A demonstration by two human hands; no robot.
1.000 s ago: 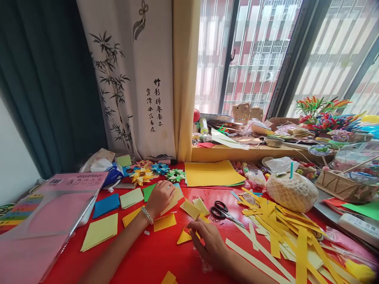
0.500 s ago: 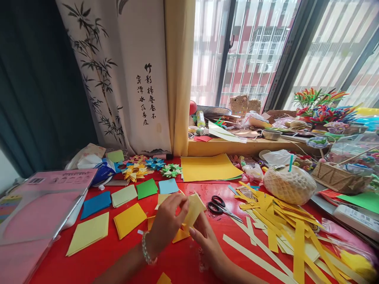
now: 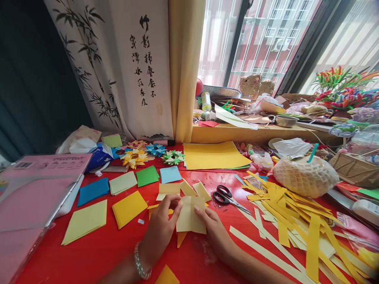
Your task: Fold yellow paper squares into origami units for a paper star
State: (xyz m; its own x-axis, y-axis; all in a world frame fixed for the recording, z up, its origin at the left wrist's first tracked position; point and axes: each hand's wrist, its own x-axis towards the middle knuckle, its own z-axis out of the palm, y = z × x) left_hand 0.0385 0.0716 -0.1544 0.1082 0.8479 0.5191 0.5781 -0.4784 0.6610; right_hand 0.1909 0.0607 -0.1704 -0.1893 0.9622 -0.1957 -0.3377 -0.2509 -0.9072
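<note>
Between my two hands is a pale yellow square of paper [image 3: 191, 217] with a faint crease, tilted up toward me. My left hand [image 3: 162, 221], with a beaded bracelet on the wrist, pinches its left edge between thumb and fingers. On the right edge, my right hand [image 3: 214, 228] grips it with the thumb on the front. Behind the square lie several folded pale pieces [image 3: 201, 191]. An orange-yellow piece [image 3: 181, 239] pokes out below it, partly hidden. Black-handled scissors [image 3: 231, 199] rest to the right of my right hand.
Stacks of paper squares, such as a golden yellow stack [image 3: 129, 209] and a blue stack [image 3: 93, 191], sit left. Folded paper rings [image 3: 173, 157] lie behind. Cut paper strips [image 3: 313, 244] are heaped right, near a net-wrapped round object [image 3: 304, 179]. A pink packet [image 3: 38, 197] borders the left.
The pale square has been opened out flatter and turned to face me, with both hands now on opposite edges. My right hand has moved outward. The camera view has shifted slightly.
</note>
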